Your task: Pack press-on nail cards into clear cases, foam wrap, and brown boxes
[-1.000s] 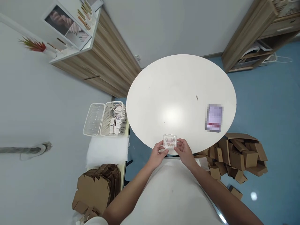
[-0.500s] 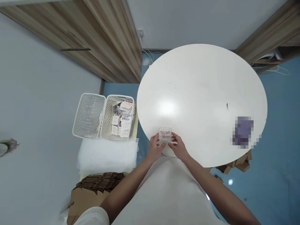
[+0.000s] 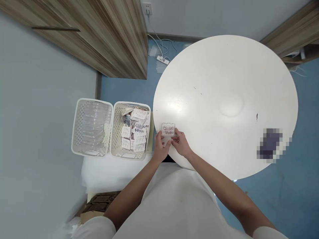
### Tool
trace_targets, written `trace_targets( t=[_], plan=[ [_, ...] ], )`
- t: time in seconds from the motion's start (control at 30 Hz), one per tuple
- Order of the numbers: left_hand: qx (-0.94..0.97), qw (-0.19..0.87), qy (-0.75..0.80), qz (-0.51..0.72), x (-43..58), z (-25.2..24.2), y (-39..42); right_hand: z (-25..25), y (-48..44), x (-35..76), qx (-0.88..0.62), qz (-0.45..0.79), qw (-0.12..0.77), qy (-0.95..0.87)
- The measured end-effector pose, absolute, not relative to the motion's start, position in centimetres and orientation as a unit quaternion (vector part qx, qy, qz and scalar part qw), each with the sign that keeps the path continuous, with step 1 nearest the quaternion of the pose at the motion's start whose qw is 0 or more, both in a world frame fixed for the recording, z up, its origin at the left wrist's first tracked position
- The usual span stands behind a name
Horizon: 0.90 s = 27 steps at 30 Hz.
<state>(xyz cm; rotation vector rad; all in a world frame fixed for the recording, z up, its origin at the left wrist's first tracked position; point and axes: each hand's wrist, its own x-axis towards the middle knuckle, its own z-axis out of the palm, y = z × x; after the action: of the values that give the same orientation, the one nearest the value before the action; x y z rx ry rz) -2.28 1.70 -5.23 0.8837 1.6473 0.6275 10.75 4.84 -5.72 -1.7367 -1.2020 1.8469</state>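
A small clear plastic box (image 3: 168, 129) with pinkish round items inside lies at the near left edge of the white oval table (image 3: 224, 76). My left hand (image 3: 160, 148) is at the box's lower left corner, its fingers curved and apart from the thumb. On the right side, my right hand (image 3: 181, 143) touches the box with its fingertips, thumb below it. Both hands hold the box between them.
Left of the table stand a white basket (image 3: 115, 132) of carded packs and another basket (image 3: 74, 129) of clear plastic boxes. White sheets (image 3: 107, 172) lie below them, with brown cardboard (image 3: 99, 202) nearer. A blurred dark object (image 3: 270, 143) is at the table's right.
The camera view has shifted and turned. The box sits a little further left in view, and my right hand's fingers have come closer to its lower right side.
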Motion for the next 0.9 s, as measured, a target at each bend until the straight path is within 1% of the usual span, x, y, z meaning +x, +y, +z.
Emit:
trace_targets(
  t=[0.27,0.63,0.77,0.9],
  plan=[
    [0.387,0.545,0.685,0.291,-2.7,-5.6,2.1,-6.3,4.8,9.9,-0.621,0.639,0.188,-0.413],
    [0.382,0.552,0.684,0.286,-2.7,-5.6,0.9,-6.4,3.8,10.6,-0.631,0.624,0.219,-0.405],
    [0.370,0.550,0.691,0.287,-2.3,-5.4,-0.8,-6.1,2.2,11.9,-0.634,0.625,0.208,-0.406],
    [0.352,0.554,0.700,0.284,-1.6,-5.3,-3.2,-5.8,-0.2,13.5,-0.637,0.629,0.168,-0.412]
  ],
)
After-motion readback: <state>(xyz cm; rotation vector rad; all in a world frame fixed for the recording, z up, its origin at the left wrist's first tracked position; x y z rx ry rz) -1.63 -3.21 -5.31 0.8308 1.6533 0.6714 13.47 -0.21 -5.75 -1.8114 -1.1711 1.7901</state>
